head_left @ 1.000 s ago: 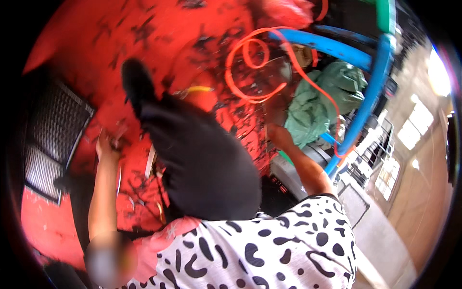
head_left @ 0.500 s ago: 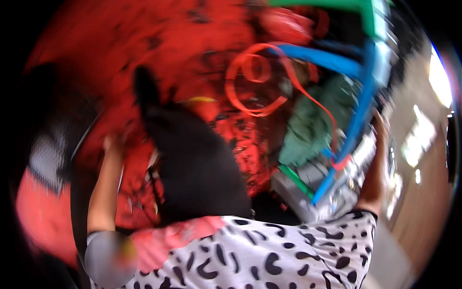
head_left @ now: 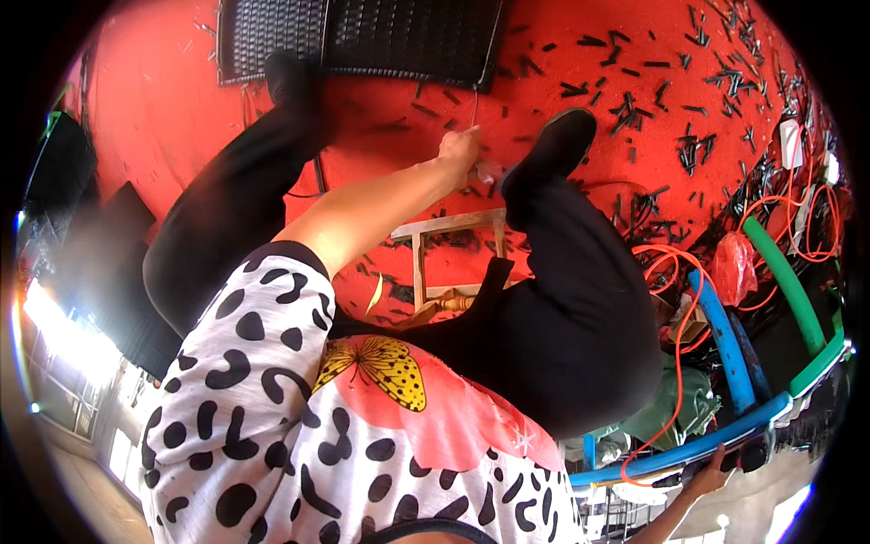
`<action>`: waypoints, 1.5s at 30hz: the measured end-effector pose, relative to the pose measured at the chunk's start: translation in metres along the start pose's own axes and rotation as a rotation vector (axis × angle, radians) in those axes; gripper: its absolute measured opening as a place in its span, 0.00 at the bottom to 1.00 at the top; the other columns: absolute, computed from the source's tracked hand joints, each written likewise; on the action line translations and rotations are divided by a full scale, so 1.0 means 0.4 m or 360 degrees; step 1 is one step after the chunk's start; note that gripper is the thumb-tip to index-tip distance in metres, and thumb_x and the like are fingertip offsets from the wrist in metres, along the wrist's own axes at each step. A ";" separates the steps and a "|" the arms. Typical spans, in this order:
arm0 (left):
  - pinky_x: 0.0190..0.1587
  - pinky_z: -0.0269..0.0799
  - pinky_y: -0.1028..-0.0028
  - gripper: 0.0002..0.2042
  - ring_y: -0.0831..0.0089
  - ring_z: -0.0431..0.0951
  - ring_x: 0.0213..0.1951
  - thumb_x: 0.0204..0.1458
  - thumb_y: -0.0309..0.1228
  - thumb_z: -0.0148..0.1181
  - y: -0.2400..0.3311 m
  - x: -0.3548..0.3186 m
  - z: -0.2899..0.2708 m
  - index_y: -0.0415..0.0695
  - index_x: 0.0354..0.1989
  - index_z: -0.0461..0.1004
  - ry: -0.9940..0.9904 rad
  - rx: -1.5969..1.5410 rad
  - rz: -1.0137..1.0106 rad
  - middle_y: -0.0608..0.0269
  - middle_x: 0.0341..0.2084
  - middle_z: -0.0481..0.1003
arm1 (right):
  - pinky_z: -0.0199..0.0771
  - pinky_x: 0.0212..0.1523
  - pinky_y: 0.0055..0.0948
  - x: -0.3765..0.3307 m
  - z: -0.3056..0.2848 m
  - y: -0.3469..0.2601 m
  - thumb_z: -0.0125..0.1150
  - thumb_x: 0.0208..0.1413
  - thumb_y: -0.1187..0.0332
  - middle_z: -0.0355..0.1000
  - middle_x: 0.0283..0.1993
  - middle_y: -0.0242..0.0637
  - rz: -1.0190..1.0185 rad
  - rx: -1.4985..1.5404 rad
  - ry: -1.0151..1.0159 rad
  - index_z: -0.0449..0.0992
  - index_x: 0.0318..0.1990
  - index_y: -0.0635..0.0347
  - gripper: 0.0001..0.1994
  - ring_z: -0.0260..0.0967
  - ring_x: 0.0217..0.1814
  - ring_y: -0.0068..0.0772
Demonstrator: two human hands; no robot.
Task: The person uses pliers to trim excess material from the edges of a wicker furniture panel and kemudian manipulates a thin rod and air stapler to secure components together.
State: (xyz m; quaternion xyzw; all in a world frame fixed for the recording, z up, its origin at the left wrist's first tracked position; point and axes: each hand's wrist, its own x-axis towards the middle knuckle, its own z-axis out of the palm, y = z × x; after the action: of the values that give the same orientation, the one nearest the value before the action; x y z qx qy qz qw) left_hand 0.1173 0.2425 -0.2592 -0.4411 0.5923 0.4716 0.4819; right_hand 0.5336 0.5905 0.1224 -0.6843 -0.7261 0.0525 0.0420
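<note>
While the person sits with both black-trousered legs stretched toward the top of the frame, the left hand reaches up the centre to a thin grey strand that hangs from the lower edge of a black woven wicker panel at the upper centre. The fingers are closed together in a pinch on the strand's lower end, just beside the black shoe to its right. The panel is a flat rectangle with a tight basket-weave texture, lying on a red floor with a matte, scuffed surface. Short black strip offcuts lie scattered across the upper right of the floor. A pale wooden frame of square bars lies between the legs at the centre. At the lower right, the right hand is wrapped around a blue foam-covered tube, fingers curled under it. A green tube and loops of orange cord lie at the right.
</note>
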 end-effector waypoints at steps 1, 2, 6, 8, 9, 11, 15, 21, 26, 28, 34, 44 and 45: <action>0.14 0.68 0.65 0.14 0.59 0.74 0.17 0.51 0.38 0.46 0.004 -0.006 -0.001 0.37 0.32 0.64 -0.0049 0.0008 -0.0040 0.51 0.19 0.70 | 0.67 0.38 0.29 -0.011 -0.004 -0.062 0.62 0.42 0.63 0.70 0.39 0.41 -0.0016 -0.0031 0.0011 0.70 0.42 0.70 0.21 0.66 0.35 0.31; 0.15 0.68 0.64 0.14 0.59 0.74 0.17 0.50 0.38 0.47 0.016 -0.017 -0.002 0.37 0.32 0.64 -0.0085 0.0017 -0.0060 0.50 0.19 0.70 | 0.66 0.39 0.28 -0.011 0.007 -0.106 0.62 0.43 0.64 0.70 0.40 0.41 0.0059 -0.0205 -0.0140 0.70 0.41 0.71 0.20 0.66 0.36 0.30; 0.15 0.68 0.65 0.15 0.59 0.73 0.17 0.50 0.38 0.48 0.004 0.009 -0.012 0.35 0.32 0.65 -0.0100 -0.0059 -0.0027 0.50 0.18 0.69 | 0.67 0.36 0.24 -0.090 0.195 -0.372 0.64 0.42 0.64 0.72 0.34 0.35 -0.0433 -0.0046 -0.0546 0.73 0.36 0.69 0.17 0.67 0.32 0.26; 0.15 0.67 0.65 0.15 0.59 0.73 0.17 0.50 0.38 0.48 0.012 -0.001 -0.035 0.35 0.31 0.66 -0.0080 -0.0142 -0.0044 0.51 0.18 0.69 | 0.67 0.36 0.28 -0.133 0.344 -0.552 0.62 0.44 0.63 0.72 0.33 0.37 -0.0500 -0.0039 -0.1179 0.74 0.35 0.65 0.14 0.69 0.33 0.30; 0.14 0.66 0.66 0.15 0.59 0.73 0.16 0.50 0.38 0.48 0.017 -0.006 -0.021 0.34 0.30 0.66 -0.0146 -0.0194 -0.0070 0.51 0.18 0.69 | 0.67 0.37 0.31 -0.099 0.408 -0.537 0.62 0.42 0.63 0.72 0.31 0.41 -0.1124 -0.0817 -0.0861 0.75 0.32 0.63 0.13 0.69 0.33 0.36; 0.12 0.64 0.69 0.14 0.61 0.73 0.17 0.49 0.39 0.48 -0.003 0.031 -0.026 0.37 0.28 0.65 -0.0211 -0.0138 -0.0104 0.56 0.18 0.67 | 0.69 0.35 0.33 -0.129 0.584 -0.659 0.61 0.28 0.75 0.71 0.33 0.48 -0.1531 -0.0132 -0.1323 0.68 0.42 0.64 0.24 0.69 0.34 0.47; 0.12 0.59 0.74 0.13 0.64 0.74 0.17 0.49 0.40 0.49 0.015 0.014 -0.058 0.40 0.26 0.65 -0.0200 0.0053 -0.0100 0.63 0.15 0.65 | 0.66 0.39 0.40 -0.228 0.794 -0.901 0.60 0.29 0.74 0.68 0.38 0.51 -0.1990 -0.0296 -0.1853 0.64 0.49 0.58 0.31 0.64 0.40 0.53; 0.13 0.54 0.74 0.15 0.76 0.61 0.13 0.49 0.42 0.51 0.028 0.001 -0.056 0.42 0.20 0.67 -0.0219 0.0222 -0.0035 0.69 0.11 0.60 | 0.66 0.38 0.40 -0.246 0.912 -0.952 0.58 0.31 0.73 0.67 0.40 0.50 -0.1934 -0.0297 -0.2095 0.64 0.47 0.59 0.27 0.65 0.41 0.51; 0.15 0.51 0.76 0.15 0.79 0.55 0.13 0.49 0.42 0.52 0.054 -0.018 -0.060 0.43 0.18 0.67 -0.0260 -0.0006 -0.0161 0.71 0.11 0.59 | 0.67 0.35 0.41 -0.226 0.966 -0.933 0.57 0.30 0.73 0.68 0.35 0.53 -0.1694 -0.0603 -0.2138 0.64 0.46 0.60 0.27 0.66 0.38 0.53; 0.16 0.51 0.77 0.15 0.80 0.55 0.13 0.49 0.41 0.51 0.053 -0.018 -0.066 0.43 0.18 0.66 -0.0274 -0.0070 -0.0197 0.72 0.11 0.58 | 0.66 0.35 0.42 -0.199 0.944 -0.903 0.56 0.29 0.73 0.68 0.33 0.53 -0.1673 -0.0647 -0.2142 0.65 0.46 0.60 0.27 0.66 0.37 0.53; 0.13 0.52 0.76 0.14 0.82 0.53 0.11 0.50 0.38 0.50 0.043 0.009 -0.078 0.46 0.17 0.64 -0.0392 -0.0314 -0.0248 0.73 0.10 0.57 | 0.67 0.35 0.38 -0.180 0.884 -0.977 0.59 0.28 0.76 0.68 0.36 0.53 -0.2227 -0.0840 -0.2003 0.61 0.51 0.65 0.33 0.68 0.37 0.50; 0.13 0.55 0.75 0.14 0.79 0.58 0.12 0.49 0.40 0.52 0.063 -0.005 -0.080 0.44 0.17 0.66 -0.0391 -0.0027 -0.0244 0.71 0.11 0.59 | 0.66 0.28 0.29 -0.295 0.957 -0.964 0.57 0.29 0.75 0.70 0.23 0.41 -0.1672 -0.0313 -0.2169 0.70 0.34 0.63 0.17 0.68 0.24 0.33; 0.12 0.55 0.76 0.14 0.79 0.59 0.12 0.49 0.40 0.52 0.062 -0.003 -0.081 0.43 0.19 0.67 -0.0376 0.0023 -0.0199 0.71 0.11 0.59 | 0.66 0.28 0.28 -0.299 0.965 -0.958 0.57 0.29 0.75 0.69 0.23 0.40 -0.1616 -0.0301 -0.2179 0.70 0.35 0.63 0.17 0.67 0.24 0.29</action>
State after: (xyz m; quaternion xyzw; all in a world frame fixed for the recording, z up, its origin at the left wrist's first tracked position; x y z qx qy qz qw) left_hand 0.0882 0.2149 -0.2518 -0.4150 0.5061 0.4851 0.5799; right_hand 0.1104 0.4416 -0.2074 -0.0945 -0.8113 0.3681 -0.4442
